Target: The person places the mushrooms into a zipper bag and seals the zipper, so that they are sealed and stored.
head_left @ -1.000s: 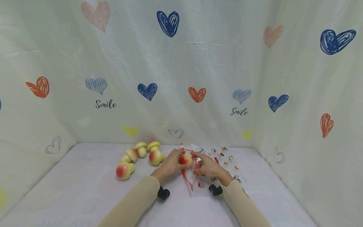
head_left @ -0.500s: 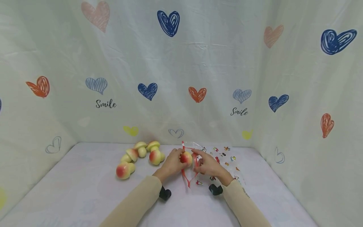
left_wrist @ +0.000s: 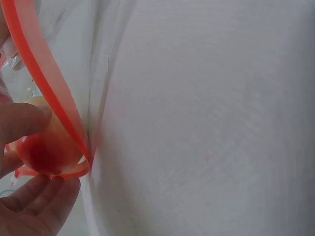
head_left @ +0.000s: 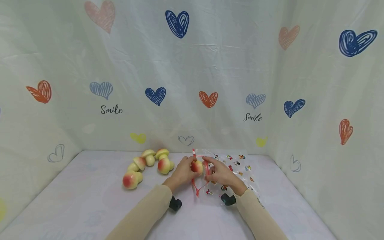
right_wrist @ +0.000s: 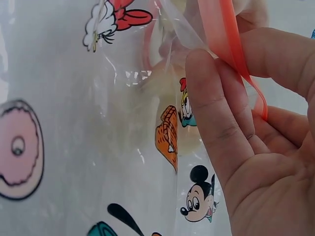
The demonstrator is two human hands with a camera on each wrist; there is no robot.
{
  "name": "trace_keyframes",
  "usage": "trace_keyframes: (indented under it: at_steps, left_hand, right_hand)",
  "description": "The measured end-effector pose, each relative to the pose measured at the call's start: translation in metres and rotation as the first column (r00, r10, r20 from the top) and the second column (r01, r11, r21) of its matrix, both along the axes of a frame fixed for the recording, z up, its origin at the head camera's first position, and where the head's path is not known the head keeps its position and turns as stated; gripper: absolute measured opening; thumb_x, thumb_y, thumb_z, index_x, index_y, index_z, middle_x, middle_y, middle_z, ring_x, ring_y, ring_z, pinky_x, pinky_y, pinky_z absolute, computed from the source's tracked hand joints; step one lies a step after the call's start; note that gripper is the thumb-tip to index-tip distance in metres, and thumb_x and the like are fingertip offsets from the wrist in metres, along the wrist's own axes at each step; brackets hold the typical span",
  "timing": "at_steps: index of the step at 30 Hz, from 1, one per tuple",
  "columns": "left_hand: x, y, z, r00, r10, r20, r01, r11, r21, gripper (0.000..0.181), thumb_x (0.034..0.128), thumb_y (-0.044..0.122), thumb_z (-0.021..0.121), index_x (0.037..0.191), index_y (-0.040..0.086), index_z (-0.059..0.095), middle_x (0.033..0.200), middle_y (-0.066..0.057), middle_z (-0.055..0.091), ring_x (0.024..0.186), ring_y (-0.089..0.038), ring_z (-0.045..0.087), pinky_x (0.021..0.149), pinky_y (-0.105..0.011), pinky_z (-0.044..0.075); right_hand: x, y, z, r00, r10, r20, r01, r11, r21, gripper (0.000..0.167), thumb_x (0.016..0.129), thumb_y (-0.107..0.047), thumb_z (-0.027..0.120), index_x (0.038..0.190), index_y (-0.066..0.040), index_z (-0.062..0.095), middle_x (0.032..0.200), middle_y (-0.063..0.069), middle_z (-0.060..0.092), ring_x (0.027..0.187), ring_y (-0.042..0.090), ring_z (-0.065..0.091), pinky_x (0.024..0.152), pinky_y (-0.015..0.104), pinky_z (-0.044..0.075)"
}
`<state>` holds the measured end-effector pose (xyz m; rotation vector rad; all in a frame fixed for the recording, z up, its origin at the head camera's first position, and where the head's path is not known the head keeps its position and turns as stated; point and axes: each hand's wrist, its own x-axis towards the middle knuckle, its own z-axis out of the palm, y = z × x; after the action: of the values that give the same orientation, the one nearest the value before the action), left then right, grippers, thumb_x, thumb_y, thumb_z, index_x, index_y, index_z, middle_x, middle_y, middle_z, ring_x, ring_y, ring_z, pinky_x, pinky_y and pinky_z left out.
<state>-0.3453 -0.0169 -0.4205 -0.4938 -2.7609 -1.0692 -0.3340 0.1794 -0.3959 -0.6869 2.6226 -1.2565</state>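
Note:
A clear bag (head_left: 240, 173) printed with small cartoon figures lies on the table, its red-edged mouth towards the left. My left hand (head_left: 181, 173) grips a red and yellow mushroom-shaped piece (head_left: 196, 166) at the bag's mouth. In the left wrist view the thumb and fingers hold the rounded red part (left_wrist: 47, 152) beside the red edge strip (left_wrist: 47, 83). My right hand (head_left: 222, 173) pinches the bag's red rim; in the right wrist view the strip (right_wrist: 221, 34) runs between thumb and fingers (right_wrist: 211, 108). A pale shape shows blurred through the plastic.
Several red and yellow mushroom-shaped pieces (head_left: 130, 180) stand and lie on the table (head_left: 90, 200) left of my hands. A dark wrist camera sits below each wrist. A white curtain (head_left: 186, 66) with printed hearts hangs behind and at both sides.
The bag's red lower corner has shifted left and slightly up, and the printed plastic has spread out a little more to the right. Both hands keep their holds, with the left slightly further right.

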Motion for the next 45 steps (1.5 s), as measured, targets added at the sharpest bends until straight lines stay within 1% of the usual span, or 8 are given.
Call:
trace_keyframes:
  at_steps: [2, 6, 12, 17, 23, 29, 39, 45]
  left_hand:
    - [0.0010, 0.0012, 0.0012, 1.000, -0.004, -0.006, 0.004, 1.000, 0.000, 0.056, 0.0765, 0.017, 0.077, 0.127, 0.010, 0.055, 0.105, -0.007, 0.050, 0.091, -0.019, 0.054, 0.086, -0.034, 0.050]
    - [0.0015, 0.0028, 0.0020, 1.000, -0.007, -0.014, 0.007, 1.000, 0.008, 0.054, 0.0765, 0.017, 0.078, 0.126, 0.009, 0.056, 0.105, -0.009, 0.051, 0.092, -0.021, 0.054, 0.085, -0.035, 0.050]
    - [-0.0012, 0.0017, -0.0016, 1.000, -0.012, 0.016, 0.010, 0.997, 0.078, 0.052, 0.0774, 0.018, 0.080, 0.125, 0.012, 0.058, 0.102, -0.007, 0.050, 0.092, -0.021, 0.053, 0.083, -0.035, 0.051]
    - [-0.0049, 0.0004, -0.0047, 1.000, -0.023, 0.000, 0.023, 0.992, 0.121, 0.048, 0.0772, 0.014, 0.080, 0.121, 0.012, 0.060, 0.101, -0.007, 0.050, 0.090, -0.021, 0.052, 0.079, -0.034, 0.050]
    - [-0.0075, 0.0042, -0.0053, 0.999, -0.038, -0.020, 0.040, 0.993, 0.110, 0.048, 0.0773, 0.018, 0.080, 0.121, 0.012, 0.061, 0.101, -0.007, 0.051, 0.089, -0.019, 0.051, 0.079, -0.033, 0.049]
    - [-0.0067, 0.0071, -0.0053, 1.000, -0.031, -0.004, 0.031, 0.994, 0.105, 0.049, 0.0777, 0.019, 0.080, 0.122, 0.012, 0.061, 0.098, -0.007, 0.052, 0.086, -0.017, 0.048, 0.075, -0.029, 0.047]
    - [-0.0051, 0.0059, -0.0055, 0.999, -0.034, 0.000, 0.034, 0.986, 0.165, 0.045, 0.0773, 0.015, 0.080, 0.119, 0.010, 0.063, 0.098, -0.006, 0.053, 0.088, -0.020, 0.052, 0.076, -0.030, 0.049]
    - [-0.0057, 0.0088, -0.0059, 0.998, -0.060, -0.011, 0.061, 0.980, 0.187, 0.043, 0.0782, 0.012, 0.079, 0.118, 0.007, 0.062, 0.101, -0.008, 0.054, 0.091, -0.022, 0.056, 0.081, -0.034, 0.051]
  right_hand:
    - [0.0009, -0.0003, 0.0015, 1.000, 0.001, 0.010, -0.001, 1.000, -0.014, 0.078, 0.079, -0.003, 0.072, 0.146, -0.021, 0.038, 0.070, 0.003, 0.057, 0.050, 0.015, 0.050, 0.051, 0.032, 0.048]
    - [0.0012, -0.0007, 0.0021, 1.000, 0.003, 0.026, -0.002, 1.000, -0.030, 0.077, 0.079, -0.005, 0.073, 0.146, -0.019, 0.037, 0.066, 0.005, 0.053, 0.049, 0.016, 0.049, 0.051, 0.033, 0.049]
    - [-0.0001, -0.0003, 0.0002, 0.999, -0.019, 0.040, 0.020, 1.000, -0.021, 0.076, 0.080, -0.008, 0.074, 0.146, -0.022, 0.038, 0.067, 0.004, 0.053, 0.050, 0.016, 0.049, 0.052, 0.033, 0.049]
    - [-0.0007, -0.0001, -0.0003, 0.999, -0.019, 0.040, 0.020, 1.000, -0.024, 0.076, 0.080, -0.009, 0.074, 0.146, -0.022, 0.038, 0.065, 0.004, 0.052, 0.050, 0.016, 0.049, 0.052, 0.032, 0.048]
    - [0.0005, 0.0009, 0.0002, 0.999, -0.019, 0.039, 0.020, 0.999, -0.028, 0.077, 0.080, -0.007, 0.073, 0.146, -0.022, 0.037, 0.069, 0.004, 0.055, 0.052, 0.016, 0.050, 0.053, 0.033, 0.049]
    - [-0.0007, 0.0007, 0.0001, 0.999, -0.028, 0.041, 0.028, 0.999, -0.016, 0.077, 0.081, -0.008, 0.073, 0.146, -0.026, 0.037, 0.065, 0.004, 0.054, 0.052, 0.016, 0.050, 0.052, 0.031, 0.048]
    - [-0.0014, 0.0003, -0.0003, 0.999, -0.014, 0.034, 0.015, 0.999, -0.029, 0.077, 0.080, -0.008, 0.073, 0.146, -0.022, 0.037, 0.065, 0.004, 0.052, 0.052, 0.016, 0.049, 0.052, 0.032, 0.045]
    - [-0.0013, 0.0010, 0.0000, 1.000, 0.007, 0.030, -0.006, 0.999, -0.038, 0.077, 0.081, -0.008, 0.072, 0.147, -0.021, 0.036, 0.073, 0.005, 0.060, 0.053, 0.017, 0.051, 0.052, 0.032, 0.047]
